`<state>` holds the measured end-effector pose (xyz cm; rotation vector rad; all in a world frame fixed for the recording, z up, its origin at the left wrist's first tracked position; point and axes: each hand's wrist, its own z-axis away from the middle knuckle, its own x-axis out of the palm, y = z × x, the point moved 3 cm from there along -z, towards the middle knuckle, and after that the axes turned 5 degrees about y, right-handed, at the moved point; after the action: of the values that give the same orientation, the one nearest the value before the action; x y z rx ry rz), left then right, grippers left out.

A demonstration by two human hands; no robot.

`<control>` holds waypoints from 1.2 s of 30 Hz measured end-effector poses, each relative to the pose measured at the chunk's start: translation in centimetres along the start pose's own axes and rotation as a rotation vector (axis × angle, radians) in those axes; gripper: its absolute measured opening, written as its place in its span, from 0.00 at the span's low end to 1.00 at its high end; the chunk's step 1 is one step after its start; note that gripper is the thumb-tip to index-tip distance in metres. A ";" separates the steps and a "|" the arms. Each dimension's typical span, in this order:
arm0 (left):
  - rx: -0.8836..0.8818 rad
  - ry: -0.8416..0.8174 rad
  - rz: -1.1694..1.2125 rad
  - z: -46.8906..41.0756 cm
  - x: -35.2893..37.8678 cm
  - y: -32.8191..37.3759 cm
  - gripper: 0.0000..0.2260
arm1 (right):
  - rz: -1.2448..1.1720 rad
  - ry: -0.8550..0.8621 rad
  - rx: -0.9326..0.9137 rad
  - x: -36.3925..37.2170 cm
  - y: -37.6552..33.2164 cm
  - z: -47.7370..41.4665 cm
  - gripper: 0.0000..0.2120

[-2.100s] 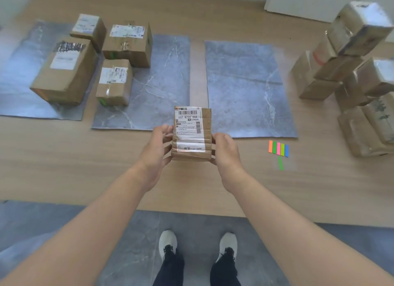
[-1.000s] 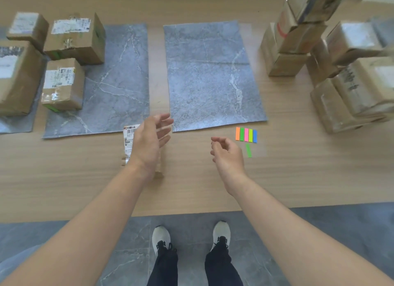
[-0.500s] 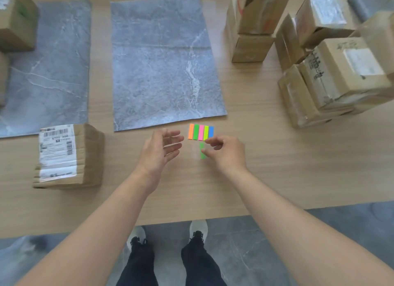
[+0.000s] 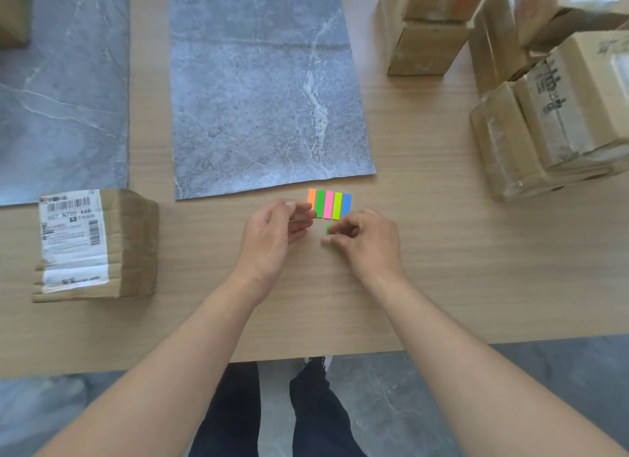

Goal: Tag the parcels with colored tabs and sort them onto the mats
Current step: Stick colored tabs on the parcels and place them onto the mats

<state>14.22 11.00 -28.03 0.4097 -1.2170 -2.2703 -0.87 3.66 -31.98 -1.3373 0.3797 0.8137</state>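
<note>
Just below the near edge of the middle grey mat (image 4: pixel 269 82), a pad of colored tabs (image 4: pixel 328 204) lies flat on the wooden table (image 4: pixel 459 269), its strips running orange, green, pink, yellow-green and blue. A loose green tab (image 4: pixel 328 228) lies right beneath the pad, and the right hand (image 4: pixel 369 243) curls over it, thumb and forefinger pinching it against the wood. The left hand (image 4: pixel 275 235) hovers just beside, fingers loosely bent and holding nothing, its fingertips (image 4: pixel 308 214) next to the orange strip. The two hands are close together but not touching.

Well to the left, a labelled parcel (image 4: pixel 98 245) sits on the table, below the left mat (image 4: pixel 64 99). At the right, a heap of cardboard parcels (image 4: pixel 544 92) is stacked unevenly.
</note>
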 end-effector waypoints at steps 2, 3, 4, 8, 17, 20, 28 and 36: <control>0.019 -0.023 -0.051 0.0 -0.2 0.2 0.14 | 0.005 0.011 -0.011 0.0 0.0 -0.1 0.11; 0.040 -0.041 -0.092 0.0 -0.3 0.3 0.14 | 0.007 0.010 -0.022 0.0 0.0 -0.1 0.11; 0.075 -0.064 -0.142 -0.1 -0.5 0.2 0.12 | 0.004 0.005 -0.035 -0.1 0.0 -0.1 0.12; 0.278 -0.114 -0.449 -0.4 -1.2 0.1 0.13 | -0.020 -0.046 -0.054 -0.5 0.0 0.1 0.15; 0.322 -0.147 -0.526 -1.3 -2.1 -0.9 0.14 | 0.006 0.002 -0.111 -0.4 0.5 -0.2 0.08; 0.495 -0.172 -0.639 -1.1 -2.2 -0.9 0.13 | 0.053 0.008 -0.219 -0.6 0.5 0.3 0.06; 0.896 -0.403 -1.190 -1.5 -1.9 -2.2 0.20 | 0.115 -0.045 -0.378 -1.1 0.5 0.0 0.03; 0.831 -0.326 -1.355 0.0 -1.4 -2.8 0.22 | 0.110 -0.029 -0.288 -1.3 0.6 0.1 0.05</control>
<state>14.51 13.13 -30.37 1.6061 -2.5903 -2.7020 -2.16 3.38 -31.49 -1.5802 0.3234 1.0066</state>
